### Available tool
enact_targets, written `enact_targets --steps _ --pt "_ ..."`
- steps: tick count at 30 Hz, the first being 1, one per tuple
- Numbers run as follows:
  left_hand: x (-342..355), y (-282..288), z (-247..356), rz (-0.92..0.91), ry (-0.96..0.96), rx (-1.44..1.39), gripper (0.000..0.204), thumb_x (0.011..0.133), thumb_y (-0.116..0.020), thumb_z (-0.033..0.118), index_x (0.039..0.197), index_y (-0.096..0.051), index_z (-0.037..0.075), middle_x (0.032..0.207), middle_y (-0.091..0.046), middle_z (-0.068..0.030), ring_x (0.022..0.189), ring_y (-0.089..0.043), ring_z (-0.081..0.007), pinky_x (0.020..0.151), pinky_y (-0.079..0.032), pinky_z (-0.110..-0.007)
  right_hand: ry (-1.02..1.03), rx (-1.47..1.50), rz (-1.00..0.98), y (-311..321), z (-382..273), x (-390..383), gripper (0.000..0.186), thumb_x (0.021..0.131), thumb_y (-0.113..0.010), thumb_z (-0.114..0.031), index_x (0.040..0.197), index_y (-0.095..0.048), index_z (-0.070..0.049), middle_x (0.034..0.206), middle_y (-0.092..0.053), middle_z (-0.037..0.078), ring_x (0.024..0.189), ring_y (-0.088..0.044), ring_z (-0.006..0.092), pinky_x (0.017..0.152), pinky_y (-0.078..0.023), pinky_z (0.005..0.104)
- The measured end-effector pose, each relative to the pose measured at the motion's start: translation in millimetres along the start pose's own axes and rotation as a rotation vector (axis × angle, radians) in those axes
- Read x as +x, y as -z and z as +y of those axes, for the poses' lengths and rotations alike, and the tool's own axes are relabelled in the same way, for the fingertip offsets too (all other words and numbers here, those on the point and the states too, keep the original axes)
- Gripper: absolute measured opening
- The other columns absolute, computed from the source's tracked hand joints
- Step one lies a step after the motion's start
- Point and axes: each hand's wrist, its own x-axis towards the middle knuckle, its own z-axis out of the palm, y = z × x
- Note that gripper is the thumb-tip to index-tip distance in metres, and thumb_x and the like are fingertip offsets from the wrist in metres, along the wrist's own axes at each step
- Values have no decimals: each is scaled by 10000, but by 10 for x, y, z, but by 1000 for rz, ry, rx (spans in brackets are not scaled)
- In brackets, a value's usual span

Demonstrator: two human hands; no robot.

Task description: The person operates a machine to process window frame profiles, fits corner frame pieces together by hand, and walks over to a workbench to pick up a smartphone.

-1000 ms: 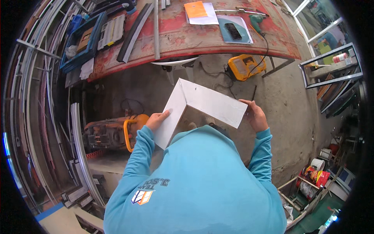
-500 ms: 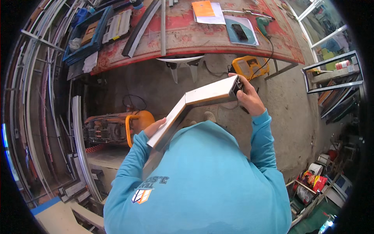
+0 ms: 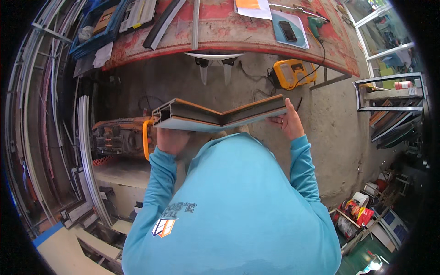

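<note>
An angled profile piece, two lengths meeting at a corner, is held level across my body, showing a dark inner channel, orange-brown edge strips, a pale lower face and a hollow left end. My left hand grips that left end from below, its fingers partly hidden under the piece. My right hand holds the other end with its thumb up along the edge. My blue-sleeved arms reach forward from either side of my body.
A red-patterned table lies ahead with a blue crate, papers, phone and drill. Below are a yellow case and cables. An orange machine and metal profiles line the left; framed panels stand right.
The piece has turned over from white face up to show its inner channel and hollow left end. Its left side has risen, with my left hand now beneath it.
</note>
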Motion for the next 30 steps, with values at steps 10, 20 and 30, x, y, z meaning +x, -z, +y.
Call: enact_targets --steps 10,20,30 --pt "227 -242 296 424 -182 -160 530 849 -536 414 1173 -433 8 1097 -527 -66 1004 -483 -155 889 -364 -276 -202 30 -50 136 220 -90 701 835 -364 -620 1181 -458 -17 992 -603 167 857 -620 235 730 -530 374" --pt "142 -178 425 555 -276 -54 505 728 -684 365 1008 -526 -24 909 -580 -51 806 -537 -117 721 -433 -258 479 -1090 94 186 398 -196 517 765 -623 -299 1170 -494 -4 1220 -477 185 1127 -460 324 938 -380 367" --pt "277 -931 647 64 -360 -148 526 599 -795 200 1010 -546 -15 929 -589 -34 865 -539 -106 773 -425 -247 295 -1567 -543 -670 295 31 537 605 -704 -376 1008 -577 -46 968 -595 200 946 -557 348 817 -451 407"
